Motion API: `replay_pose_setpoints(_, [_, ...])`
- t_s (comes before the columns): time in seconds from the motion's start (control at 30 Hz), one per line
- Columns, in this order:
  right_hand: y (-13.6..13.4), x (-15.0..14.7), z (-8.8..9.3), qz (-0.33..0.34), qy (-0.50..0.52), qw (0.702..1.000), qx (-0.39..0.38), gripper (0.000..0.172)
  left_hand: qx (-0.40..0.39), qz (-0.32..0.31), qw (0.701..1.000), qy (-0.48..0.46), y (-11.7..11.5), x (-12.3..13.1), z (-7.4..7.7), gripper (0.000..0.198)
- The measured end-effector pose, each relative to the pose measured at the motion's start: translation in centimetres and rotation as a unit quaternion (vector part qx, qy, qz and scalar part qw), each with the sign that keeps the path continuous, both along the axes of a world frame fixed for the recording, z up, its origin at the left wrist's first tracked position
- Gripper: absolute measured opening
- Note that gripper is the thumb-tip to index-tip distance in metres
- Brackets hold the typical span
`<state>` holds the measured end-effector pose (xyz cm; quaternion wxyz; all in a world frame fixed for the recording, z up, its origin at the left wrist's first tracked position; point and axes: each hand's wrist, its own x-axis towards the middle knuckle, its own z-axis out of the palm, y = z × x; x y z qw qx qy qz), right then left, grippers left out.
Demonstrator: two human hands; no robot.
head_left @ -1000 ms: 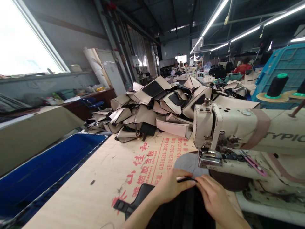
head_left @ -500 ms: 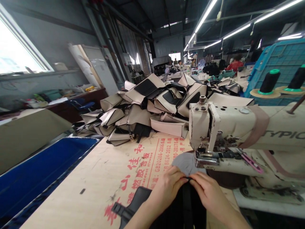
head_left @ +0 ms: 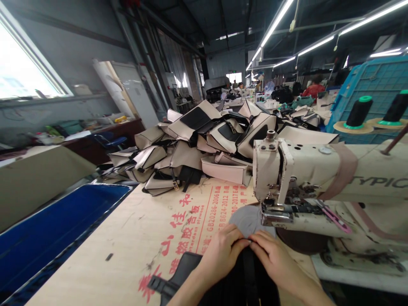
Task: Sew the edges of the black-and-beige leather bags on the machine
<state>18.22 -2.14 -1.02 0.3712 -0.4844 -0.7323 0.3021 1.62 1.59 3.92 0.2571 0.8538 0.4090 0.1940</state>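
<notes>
My left hand pinches the far edge of a black bag, thumb and fingers pressed together. Right beside it, my right hand grips the same edge, and the fingertips of both almost meet. A black strap runs down the bag between my wrists, with a bit of gold metal low down. Beyond my fingers lies a rounded grey piece; whether it belongs to the bag I cannot tell. A dark leather flap with a tab sticks out left of my left forearm. My arms cover part of the bag.
A sewing machine stands close on the right, its arm near my right hand. Behind the plywood tabletop rises a heap of beige and black bags. A blue bin is at left; thread spools stand at right.
Both hands have shifted very slightly down and stay pinched on the bag's edge. The camera view has moved a little; the surroundings look otherwise the same.
</notes>
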Motion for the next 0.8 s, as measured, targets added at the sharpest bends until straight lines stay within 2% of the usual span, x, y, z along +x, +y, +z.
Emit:
replay_pose_setpoints(0.1, [0.0, 0.2, 0.1, 0.018, 0.092, 0.994, -0.058, 0.021, -0.031, -0.001, 0.999, -0.015, 0.1, 0.1, 0.0, 0.019])
replay_pose_setpoints(0.17, [0.0, 0.2, 0.0, 0.021, 0.102, 0.992, -0.070, 0.024, -0.042, -0.002, 0.999, -0.017, 0.2, 0.2, -0.1, 0.020])
replay_pose_setpoints(0.33, [0.1, -0.2, -0.6, -0.027, 0.048, 0.998, -0.015, 0.027, -0.064, -0.012, 0.998, 0.016, 0.6, -0.6, 0.7, 0.029])
replay_pose_setpoints(0.43, [0.0, -0.3, -1.1, -0.047, 0.028, 0.998, 0.015, 0.026, -0.089, -0.047, 0.994, 0.031, 0.6, -2.0, 1.2, 0.022])
replay_pose_setpoints(0.53, [-0.1, -0.2, -1.5, -0.053, 0.023, 0.998, 0.029, 0.026, -0.087, -0.055, 0.993, 0.056, 0.8, -2.9, 0.6, 0.047])
replay_pose_setpoints(0.6, [-0.1, -0.1, -1.5, -0.045, 0.010, 0.999, 0.029, 0.027, -0.097, -0.077, 0.988, 0.091, 1.4, -2.8, 0.0, 0.053])
replay_pose_setpoints(0.67, [0.1, 0.0, -1.2, -0.031, -0.009, 0.999, 0.025, 0.029, -0.133, -0.115, 0.973, 0.150, 2.5, -2.4, -0.2, 0.047])
replay_pose_setpoints(0.8, [0.5, 0.2, -0.6, -0.049, 0.004, 0.999, 0.001, 0.034, -0.186, -0.163, 0.945, 0.214, 5.4, -2.2, 0.7, 0.015])
